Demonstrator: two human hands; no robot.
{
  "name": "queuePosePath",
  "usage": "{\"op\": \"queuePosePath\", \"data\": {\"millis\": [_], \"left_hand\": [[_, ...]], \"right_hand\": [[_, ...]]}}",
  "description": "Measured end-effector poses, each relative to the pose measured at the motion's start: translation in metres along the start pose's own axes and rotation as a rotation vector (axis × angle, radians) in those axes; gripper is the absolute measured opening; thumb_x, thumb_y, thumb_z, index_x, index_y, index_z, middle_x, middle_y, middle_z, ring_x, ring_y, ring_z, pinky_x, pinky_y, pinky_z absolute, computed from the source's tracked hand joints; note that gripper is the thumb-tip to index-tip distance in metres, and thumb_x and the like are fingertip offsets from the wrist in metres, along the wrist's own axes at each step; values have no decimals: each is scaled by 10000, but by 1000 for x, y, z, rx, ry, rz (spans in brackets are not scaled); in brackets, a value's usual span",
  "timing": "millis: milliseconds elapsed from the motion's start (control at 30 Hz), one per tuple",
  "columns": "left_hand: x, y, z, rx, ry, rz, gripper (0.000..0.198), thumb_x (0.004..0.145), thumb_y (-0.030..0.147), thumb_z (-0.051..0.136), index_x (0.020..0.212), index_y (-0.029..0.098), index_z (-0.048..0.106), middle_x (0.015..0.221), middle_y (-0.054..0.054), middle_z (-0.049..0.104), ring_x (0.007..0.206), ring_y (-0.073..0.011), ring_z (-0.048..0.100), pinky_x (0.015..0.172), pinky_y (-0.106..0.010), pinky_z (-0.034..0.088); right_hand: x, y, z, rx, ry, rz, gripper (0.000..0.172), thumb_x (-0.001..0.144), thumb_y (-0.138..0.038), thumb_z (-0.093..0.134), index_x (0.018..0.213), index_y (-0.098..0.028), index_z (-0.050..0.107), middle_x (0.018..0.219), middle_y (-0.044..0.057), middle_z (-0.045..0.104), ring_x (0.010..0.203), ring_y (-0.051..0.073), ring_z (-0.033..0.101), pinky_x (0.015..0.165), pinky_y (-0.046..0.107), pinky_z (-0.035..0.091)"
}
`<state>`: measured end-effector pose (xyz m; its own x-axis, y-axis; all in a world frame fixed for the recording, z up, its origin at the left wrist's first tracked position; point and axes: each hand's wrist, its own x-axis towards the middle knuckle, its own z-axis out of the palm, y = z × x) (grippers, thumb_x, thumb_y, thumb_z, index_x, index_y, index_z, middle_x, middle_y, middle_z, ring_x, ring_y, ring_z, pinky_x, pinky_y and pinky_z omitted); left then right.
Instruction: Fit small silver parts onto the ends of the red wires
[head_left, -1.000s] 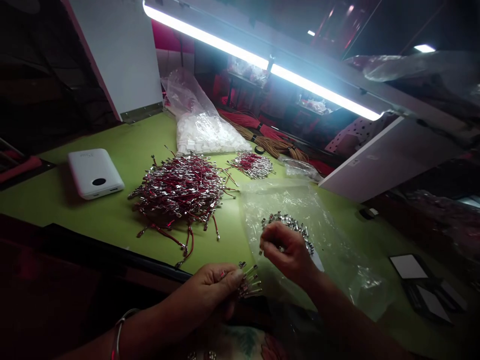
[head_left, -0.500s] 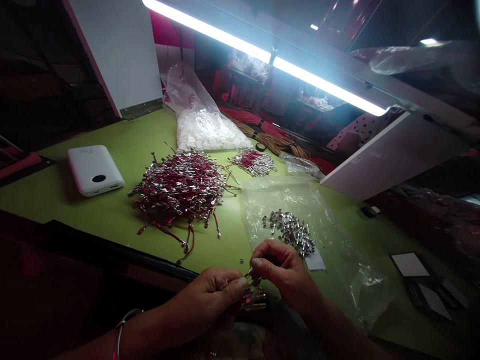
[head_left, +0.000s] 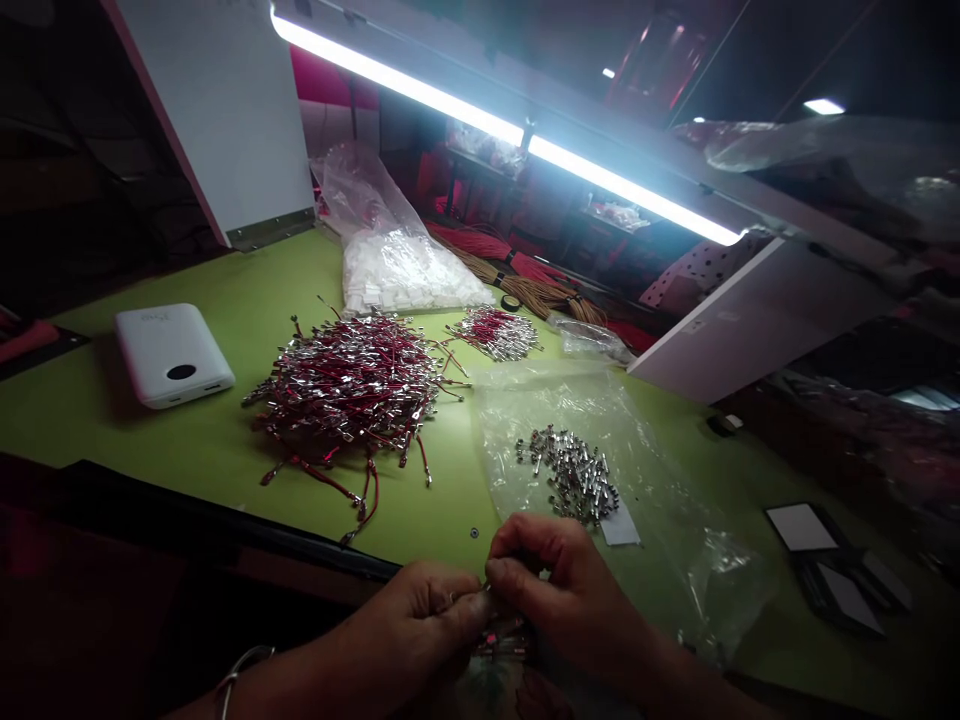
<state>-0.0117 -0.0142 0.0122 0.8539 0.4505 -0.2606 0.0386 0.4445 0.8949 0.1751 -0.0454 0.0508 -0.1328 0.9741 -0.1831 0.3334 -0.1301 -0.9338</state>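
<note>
My left hand (head_left: 420, 625) is closed round a small bunch of red wires with metal terminals (head_left: 502, 636) at the near edge of the green table (head_left: 247, 300). My right hand (head_left: 559, 590) meets it fingertip to fingertip, pinching a small metal part I can barely make out. Just beyond my right hand, a heap of small metal pieces (head_left: 571, 473) lies on a clear plastic bag (head_left: 600, 400). A big pile of red wires with silver terminals (head_left: 349, 380) sits to the left of the bag.
A white power bank (head_left: 171, 355) lies at the left. A bag of white plastic parts (head_left: 397, 265) and a smaller wire pile (head_left: 495, 333) sit farther back, with brown and red wire bundles (head_left: 540, 290) behind. White panels stand at both sides. Dark cards (head_left: 832, 570) lie at right.
My right hand has drawn back from the heap of metal pieces on the bag to my left hand's fingertips. Both hands have sunk toward the table's near edge.
</note>
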Motion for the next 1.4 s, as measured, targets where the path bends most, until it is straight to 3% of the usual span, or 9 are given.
{"op": "queuePosePath", "data": {"millis": [100, 200, 367, 533, 733, 900, 967, 1167, 1400], "left_hand": [[3, 5, -5, 39, 57, -13, 494, 907, 644, 487, 716, 188, 485, 572, 71, 342, 528, -95, 232, 490, -250, 181], [2, 10, -7, 25, 92, -8, 402, 895, 551, 561, 749, 178, 524, 602, 64, 382, 552, -99, 286, 511, -239, 215], [-1, 16, -6, -62, 93, -64, 111, 779, 262, 600, 817, 159, 603, 660, 43, 465, 587, -103, 343, 542, -227, 264], [-3, 19, -7, -39, 131, -117, 334, 890, 471, 523, 741, 173, 551, 622, 42, 443, 547, -104, 301, 497, -234, 220], [-4, 22, -11, 139, 56, -123, 535, 930, 649, 417, 712, 175, 539, 665, 21, 476, 591, -119, 353, 546, -239, 283], [-1, 19, -8, 94, -13, -119, 518, 927, 663, 418, 722, 191, 483, 639, 40, 438, 556, -112, 309, 515, -251, 247], [-1, 18, -6, 66, -28, -104, 509, 933, 658, 414, 725, 195, 457, 633, 52, 398, 555, -108, 268, 507, -257, 215], [-1, 12, -8, 127, -37, -73, 473, 948, 627, 416, 753, 197, 446, 690, 45, 332, 624, -125, 249, 539, -265, 230], [-5, 7, -7, 214, -51, -115, 507, 953, 649, 354, 794, 183, 475, 749, 28, 351, 679, -134, 279, 562, -255, 260]], "right_hand": [[18, 6, -23, -290, 40, -27, 167, 928, -328, 589, 919, -178, 662, 760, 9, 687, 678, 141, 637, 609, 225, 485], [44, 18, -44, -907, 314, 9, 122, 933, -286, 589, 952, -180, 645, 831, 45, 715, 744, 182, 661, 686, 266, 468], [71, 35, -49, -1094, 333, 81, 83, 863, -101, 568, 876, -144, 638, 782, 128, 711, 724, 236, 669, 636, 283, 409], [69, 38, -56, -965, 342, 70, 189, 768, -50, 579, 901, -139, 680, 720, 94, 703, 696, 233, 663, 644, 295, 421], [52, 31, -47, -517, 258, -14, 140, 854, -267, 548, 820, -179, 651, 730, 20, 696, 639, 157, 651, 593, 259, 504], [38, 10, -11, 272, 59, -5, 150, 765, -304, 725, 804, -185, 642, 650, -29, 638, 530, 101, 576, 512, 219, 477], [34, 4, -1, 401, 6, 14, 154, 730, -272, 774, 831, -180, 702, 666, -22, 656, 550, 94, 572, 519, 209, 463], [29, 4, 3, 295, -45, 3, 71, 759, -226, 743, 740, -163, 717, 637, -19, 655, 569, 91, 553, 552, 204, 440], [16, -4, -1, -178, -39, -218, 95, 805, -142, 669, 720, -167, 703, 646, -16, 660, 602, 107, 574, 582, 211, 431]]}}
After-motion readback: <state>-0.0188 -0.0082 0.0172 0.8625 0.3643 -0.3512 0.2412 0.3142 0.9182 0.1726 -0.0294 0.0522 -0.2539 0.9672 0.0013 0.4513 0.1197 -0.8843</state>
